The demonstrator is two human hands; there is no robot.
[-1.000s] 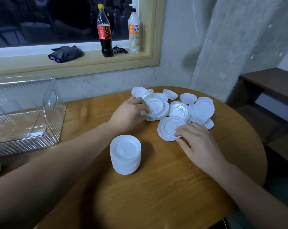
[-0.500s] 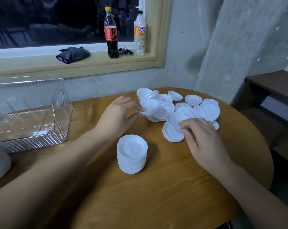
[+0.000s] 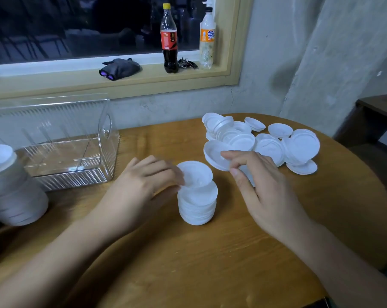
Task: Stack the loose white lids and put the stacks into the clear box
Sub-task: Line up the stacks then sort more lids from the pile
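1. Table [image 3: 188,263]: round, light wood with visible grain. We sit at its near edge, and both bare forearms reach across it.
2. Stack [image 3: 197,207]: white lids, standing mid-table between our hands.
3. Second stack [image 3: 8,185]: taller and blurred, at the left edge.
4. Box [image 3: 54,143]: clear and ribbed with a handle cut-out, on the table's left, behind the second stack. We see no lids in it.
5. Pile [image 3: 277,143]: loose white lids overlapping at the far right of the table.
6. Shelf [image 3: 377,121]: dark wood, to the right of the table.
7. Wall [image 3: 277,63]: rough grey concrete.
8. Sill [image 3: 121,85]: pale wood. It holds a dark cloth [image 3: 120,68], a cola bottle [image 3: 170,41], keys [image 3: 187,63] and an orange bottle [image 3: 207,41], with a dark window behind.
9. Left hand [image 3: 141,187]: fingers curled, pinching the left rim of the top lid [image 3: 194,174], which sits tilted on the stack.
10. Right hand [image 3: 263,187]: thumb and forefinger pinch a lid [image 3: 214,156], held tilted above the table between stack and pile.
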